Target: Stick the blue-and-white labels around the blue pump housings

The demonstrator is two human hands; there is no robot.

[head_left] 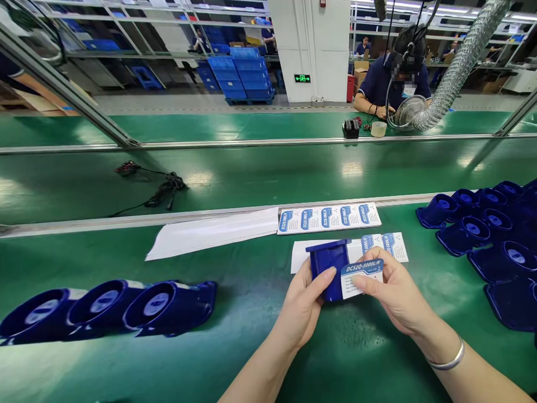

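My left hand (302,299) grips a dark blue plastic housing (329,260) by its left side, thumb across its face. Between the thumb and fingers of my right hand (392,291) is a white and blue sticker label (361,275) printed "DC52Q-5000L/H". The label's left edge overlaps the right side of the housing; whether it is stuck down there I cannot tell. Behind my hands lies a label sheet (395,246), partly bare, with a couple of labels left at its right end.
A fuller label sheet (329,218) and white backing paper (213,230) lie farther back. Several blue housings (168,305) stand at left, more housings (474,228) at right. A black cable (163,187) lies beyond the rail. Across the bench sits a co-worker (394,84) by a silver duct (465,67).
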